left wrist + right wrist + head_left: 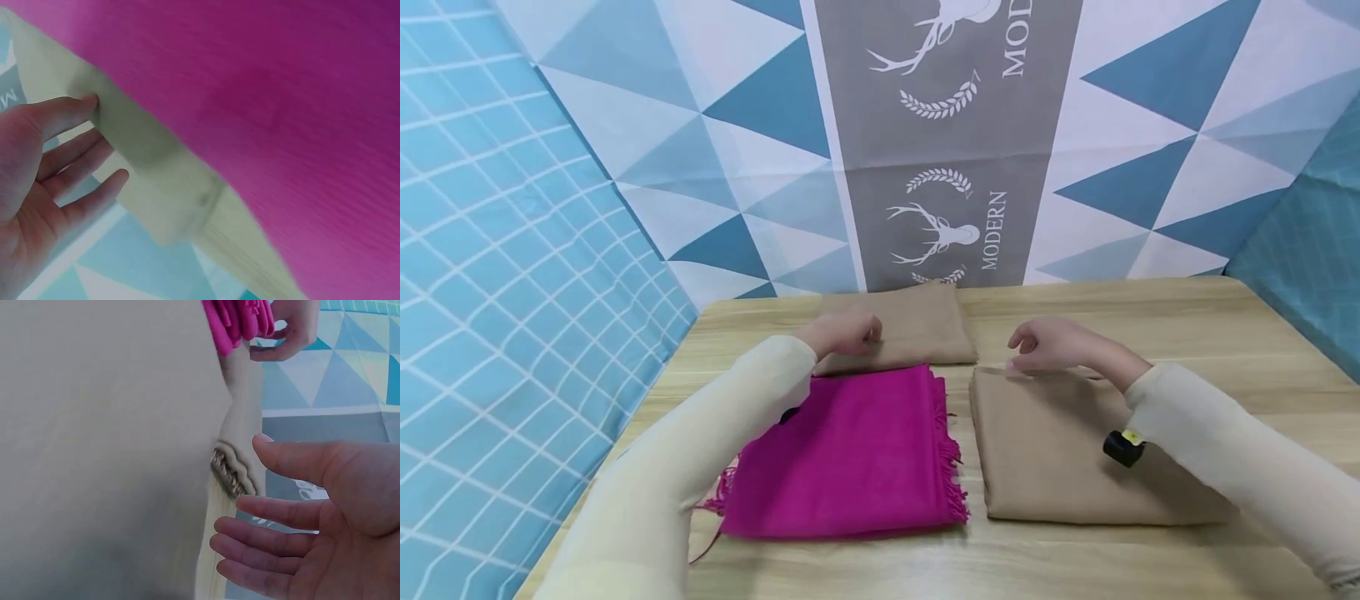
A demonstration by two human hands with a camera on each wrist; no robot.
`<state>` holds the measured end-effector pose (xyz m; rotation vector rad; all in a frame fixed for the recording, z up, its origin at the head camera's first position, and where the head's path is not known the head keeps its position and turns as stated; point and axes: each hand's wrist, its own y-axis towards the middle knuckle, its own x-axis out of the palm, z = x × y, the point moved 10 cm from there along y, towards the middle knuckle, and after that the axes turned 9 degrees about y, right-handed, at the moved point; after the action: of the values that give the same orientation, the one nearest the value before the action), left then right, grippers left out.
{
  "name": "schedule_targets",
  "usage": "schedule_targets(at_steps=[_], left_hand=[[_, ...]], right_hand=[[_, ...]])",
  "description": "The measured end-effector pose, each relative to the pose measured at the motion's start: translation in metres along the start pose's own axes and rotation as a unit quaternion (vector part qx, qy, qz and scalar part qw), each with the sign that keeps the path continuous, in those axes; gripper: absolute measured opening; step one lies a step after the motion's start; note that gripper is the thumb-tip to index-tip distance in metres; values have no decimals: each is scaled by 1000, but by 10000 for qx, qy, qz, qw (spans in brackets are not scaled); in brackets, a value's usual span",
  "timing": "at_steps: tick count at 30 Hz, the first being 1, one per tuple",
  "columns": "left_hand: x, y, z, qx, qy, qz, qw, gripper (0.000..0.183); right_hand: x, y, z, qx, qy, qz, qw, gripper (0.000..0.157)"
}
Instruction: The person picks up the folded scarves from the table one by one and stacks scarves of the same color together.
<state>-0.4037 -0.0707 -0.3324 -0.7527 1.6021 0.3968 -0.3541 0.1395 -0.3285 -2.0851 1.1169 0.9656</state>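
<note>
Three folded cloths lie on the table: a magenta fringed shawl at front left, a tan cloth at front right and another tan cloth behind the shawl. My left hand is over the left part of the back tan cloth. Its fingers look loosely bent and apart in the left wrist view, holding nothing; whether they touch the cloth I cannot tell. At the far edge of the front tan cloth is my right hand. In the right wrist view its fingers are spread, with nothing between them.
The wood-grain table carries all three cloths. Behind it hangs a patterned curtain with triangles and deer heads. Blue gridded fabric covers the left side, and teal fabric hangs at the right. A small black device sits on the right sleeve.
</note>
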Motion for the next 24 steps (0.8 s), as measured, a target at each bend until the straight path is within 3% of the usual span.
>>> schedule_targets(at_steps=[8, 17, 20, 24], left_hand=[[15, -21, -34, -641, -333, -479, 9962, 10], [9, -46, -72, -1583, -703, -551, 9833, 27], [9, -52, -83, -2020, -953, -511, 9734, 38], [15, -55, -96, -2683, -1397, -504, 9518, 24]], right_hand=[[7, 25, -7, 109, 13, -214, 9997, 46], [8, 48, -15, 41, 122, -258, 9996, 45], [8, 54, -16, 86, 173, -218, 9996, 45], [9, 60, -17, 103, 163, -185, 9996, 44]])
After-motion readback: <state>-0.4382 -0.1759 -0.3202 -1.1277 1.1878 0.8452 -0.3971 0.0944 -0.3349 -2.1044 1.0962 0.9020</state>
